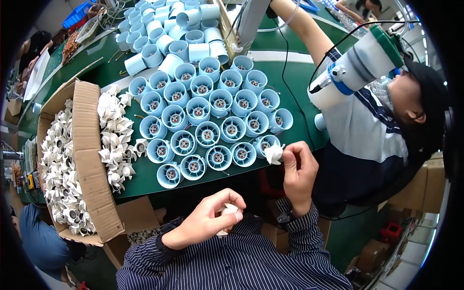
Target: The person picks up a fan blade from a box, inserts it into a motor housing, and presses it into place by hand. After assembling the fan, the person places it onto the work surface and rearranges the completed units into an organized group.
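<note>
My left hand [205, 220] is closed around a small white fan impeller [229, 209], in front of my body below the table edge. My fingers cover part of it. My right hand [300, 175] pinches another white impeller [274, 153] by its edge, at the near right corner of the group of housings. That impeller overlaps a light blue round housing [263, 143] in this view; whether they touch I cannot tell. Several more light blue housings [208, 134] stand in rows, open side up, with ribs and a small motor in each.
A cardboard box [99, 164] full of white impellers stands at the left, with a pile of loose impellers [115, 140] beside it. More blue housings [169, 29] lie heaped at the back. A co-worker [372, 116] sits at the right, near a white cylinder with a green cap [360, 63].
</note>
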Action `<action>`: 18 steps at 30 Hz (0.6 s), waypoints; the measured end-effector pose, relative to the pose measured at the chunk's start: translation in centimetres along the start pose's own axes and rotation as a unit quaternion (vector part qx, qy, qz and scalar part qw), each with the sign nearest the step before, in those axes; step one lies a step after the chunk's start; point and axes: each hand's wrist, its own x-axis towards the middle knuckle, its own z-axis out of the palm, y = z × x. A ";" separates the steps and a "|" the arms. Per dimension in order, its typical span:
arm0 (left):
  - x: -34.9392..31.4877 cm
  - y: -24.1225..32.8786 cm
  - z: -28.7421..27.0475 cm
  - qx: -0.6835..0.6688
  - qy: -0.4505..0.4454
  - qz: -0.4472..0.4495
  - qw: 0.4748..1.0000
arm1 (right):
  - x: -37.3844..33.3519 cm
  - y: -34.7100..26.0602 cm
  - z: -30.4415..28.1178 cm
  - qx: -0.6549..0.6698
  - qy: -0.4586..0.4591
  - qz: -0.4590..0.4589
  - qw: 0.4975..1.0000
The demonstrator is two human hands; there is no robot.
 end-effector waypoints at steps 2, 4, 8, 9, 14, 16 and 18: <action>0.2 0.3 0.0 0.045 -0.004 0.002 0.999 | 1.5 0.7 -0.6 -0.016 -0.014 0.033 0.999; 0.3 -0.2 0.0 0.064 -0.001 0.020 0.998 | 2.3 0.9 -0.6 -0.028 -0.024 0.036 0.999; 0.7 -0.6 -0.2 0.119 0.017 0.052 0.991 | 2.8 0.8 -0.6 -0.047 -0.085 0.057 0.994; 0.7 -0.5 -0.2 0.119 0.017 0.052 0.991 | 2.9 0.9 -0.6 -0.059 -0.098 0.053 0.992; 0.8 -0.6 -0.4 0.101 0.037 0.052 0.993 | 3.0 0.9 -0.6 -0.086 -0.099 0.033 0.991; 0.6 0.0 -0.1 0.082 0.041 0.037 0.995 | 3.0 0.9 -0.2 -0.103 -0.086 0.012 0.991; 0.4 0.6 0.1 0.063 0.045 0.023 0.997 | 3.1 -0.5 -0.4 -0.094 -0.077 0.027 0.992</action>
